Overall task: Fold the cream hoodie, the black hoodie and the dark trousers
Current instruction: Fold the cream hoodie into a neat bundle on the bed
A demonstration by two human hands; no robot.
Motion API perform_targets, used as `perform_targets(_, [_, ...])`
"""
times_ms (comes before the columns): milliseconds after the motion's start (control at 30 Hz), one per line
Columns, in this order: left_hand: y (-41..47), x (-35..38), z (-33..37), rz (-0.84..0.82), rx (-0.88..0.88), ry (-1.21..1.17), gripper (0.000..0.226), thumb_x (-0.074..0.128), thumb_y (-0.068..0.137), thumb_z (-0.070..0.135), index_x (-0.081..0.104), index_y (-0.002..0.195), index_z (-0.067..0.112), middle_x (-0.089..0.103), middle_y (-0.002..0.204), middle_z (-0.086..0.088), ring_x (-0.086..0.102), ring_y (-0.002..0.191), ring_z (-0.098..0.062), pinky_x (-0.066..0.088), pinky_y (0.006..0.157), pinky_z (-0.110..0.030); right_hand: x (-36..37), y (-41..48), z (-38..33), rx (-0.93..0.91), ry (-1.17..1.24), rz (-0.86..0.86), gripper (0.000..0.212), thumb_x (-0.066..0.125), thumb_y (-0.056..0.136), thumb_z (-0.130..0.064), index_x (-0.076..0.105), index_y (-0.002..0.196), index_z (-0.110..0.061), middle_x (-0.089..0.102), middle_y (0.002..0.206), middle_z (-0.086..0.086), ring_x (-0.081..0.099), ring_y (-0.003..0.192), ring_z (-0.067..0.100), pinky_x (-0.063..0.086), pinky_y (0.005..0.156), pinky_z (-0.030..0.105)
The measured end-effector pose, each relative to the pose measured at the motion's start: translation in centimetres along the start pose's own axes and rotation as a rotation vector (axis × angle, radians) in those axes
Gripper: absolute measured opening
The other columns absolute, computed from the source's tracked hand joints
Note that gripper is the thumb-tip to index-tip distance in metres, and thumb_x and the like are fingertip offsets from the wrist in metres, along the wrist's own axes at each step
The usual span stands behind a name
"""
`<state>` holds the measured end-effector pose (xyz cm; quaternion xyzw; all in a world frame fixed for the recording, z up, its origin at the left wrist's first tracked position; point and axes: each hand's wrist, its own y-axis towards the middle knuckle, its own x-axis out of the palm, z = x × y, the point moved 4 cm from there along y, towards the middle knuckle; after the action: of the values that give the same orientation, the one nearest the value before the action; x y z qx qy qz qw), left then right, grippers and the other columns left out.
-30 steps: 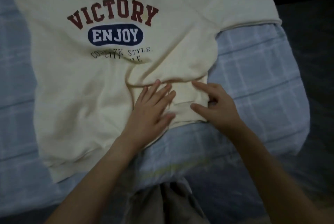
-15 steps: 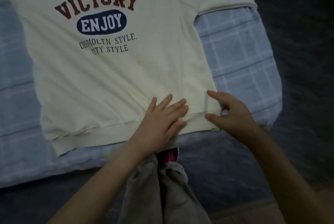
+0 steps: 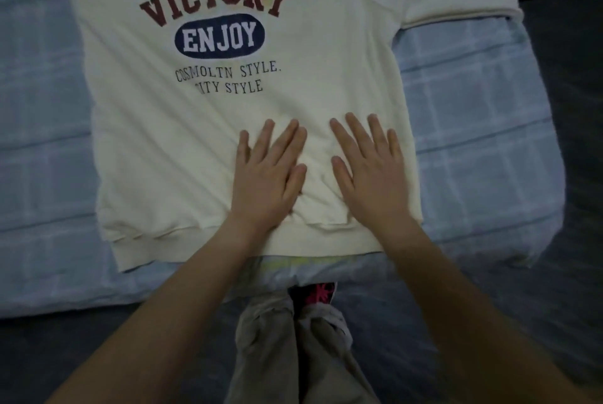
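Cream hoodie (image 3: 195, 149) lies flat, front up, on the bed (image 3: 473, 129). I have left hand (image 3: 267, 181) and right hand (image 3: 372, 175) spread flat, pressing above its hem. Judged soft, limp, light; best taken at hem corners.

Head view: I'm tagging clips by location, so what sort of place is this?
Probably a bedroom: the cream hoodie lies spread on blue checked bedding with a soft rounded edge, like a bed, above a dark floor.

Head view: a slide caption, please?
Left hand and right hand press flat on the cream hoodie spread over a blue checked blanket.
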<state>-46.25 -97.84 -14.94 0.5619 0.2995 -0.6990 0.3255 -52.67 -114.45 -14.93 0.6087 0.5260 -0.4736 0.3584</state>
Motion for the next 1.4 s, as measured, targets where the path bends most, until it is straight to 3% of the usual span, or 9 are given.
perform_targets(133, [0.2,-1.5,-0.5,-0.057,0.034,-0.199,0.050,0.030,0.101,0.039,0.044,0.146,0.025,0.038,0.155,0.006,0.026,0.147,-0.023,0.017,0.118,-0.054,-1.1,0.3,-0.7,0.063,-0.014,-0.059,0.057,0.028,0.099,-0.042,0.032,0.154,-0.029,0.032,0.161,0.002,0.023,0.150,0.030,0.013,0.121,0.050])
perform_targets(267, [-1.2,-5.5,-4.5,0.116,-0.003,-0.367,0.046,0.035,0.100,0.029,0.050,0.142,0.016,0.044,0.151,-0.002,0.034,0.143,-0.022,0.021,0.119,-0.046,-3.7,2.2,-7.0,0.066,0.093,0.032,0.061,0.028,0.094,-0.039,0.038,0.152,-0.020,0.032,0.159,0.012,0.019,0.151,0.032,0.010,0.122,0.052])
perform_targets(467, [-4.1,-10.0,-18.0,0.398,-0.344,-0.310,0.044,0.044,0.096,0.021,0.053,0.138,0.011,0.048,0.146,-0.009,0.042,0.136,-0.029,0.027,0.116,-0.049,-1.8,5.1,-18.9,-0.137,0.320,-0.004,0.059,0.031,0.094,-0.033,0.041,0.150,-0.019,0.035,0.159,0.007,0.022,0.150,0.027,0.015,0.122,0.050])
perform_targets(567, [-5.2,-9.8,-23.4,0.419,-0.529,-0.575,0.046,0.050,0.094,0.020,0.052,0.140,0.012,0.048,0.146,-0.007,0.044,0.134,-0.016,0.035,0.113,-0.036,0.7,6.0,-23.3,-0.149,0.348,-0.043,0.059,0.027,0.095,-0.035,0.038,0.152,-0.020,0.031,0.161,0.005,0.019,0.151,0.024,0.013,0.123,0.048])
perform_targets(700, [-5.3,-8.5,-25.4,0.351,-0.701,-1.148,0.045,0.057,0.096,0.007,0.053,0.138,0.020,0.060,0.130,0.006,0.058,0.112,0.003,0.046,0.095,-0.015,3.6,8.1,-27.4,-0.131,0.307,-0.055,0.057,0.027,0.098,-0.039,0.035,0.153,-0.025,0.028,0.162,0.003,0.016,0.152,0.022,0.009,0.124,0.047])
perform_targets(867, [-4.8,-7.8,-26.7,0.156,-0.521,-1.219,0.057,0.072,0.083,0.002,0.055,0.134,0.021,0.060,0.131,0.007,0.059,0.113,-0.001,0.047,0.093,-0.016,6.2,8.5,-28.2,-0.058,0.224,-0.106,0.057,0.025,0.099,-0.045,0.033,0.154,-0.028,0.029,0.162,0.000,0.015,0.152,0.018,0.005,0.124,0.046])
perform_targets(967, [-5.3,-9.1,-28.4,0.146,-0.543,-1.308,0.055,0.079,0.076,0.002,0.064,0.123,0.027,0.068,0.114,0.012,0.063,0.082,-0.006,0.055,0.081,-0.026,5.7,8.0,-28.9,-0.018,0.249,-0.120,0.056,0.026,0.100,-0.043,0.030,0.155,-0.030,0.030,0.161,-0.003,0.014,0.152,0.016,0.005,0.124,0.044])
perform_targets(1067, [-7.1,-9.9,-29.2,0.155,-0.537,-1.295,0.054,0.081,0.073,0.002,0.065,0.118,0.028,0.067,0.109,0.018,0.059,0.066,0.003,0.050,0.066,-0.014,5.2,7.6,-29.7,-0.018,0.226,-0.117,0.054,0.030,0.100,-0.038,0.031,0.154,-0.033,0.031,0.161,-0.007,0.016,0.152,0.015,0.009,0.122,0.046])
perform_targets(1400, [-6.0,-7.7,-29.9,-0.004,-0.483,-1.326,0.057,0.061,0.095,0.018,0.039,0.144,0.037,0.061,0.124,0.011,0.061,0.106,0.003,0.046,0.095,-0.015,6.2,7.1,-31.2,-0.075,0.080,-0.070,0.055,0.028,0.100,-0.039,0.031,0.154,-0.031,0.030,0.161,-0.006,0.015,0.152,0.018,0.008,0.121,0.052])
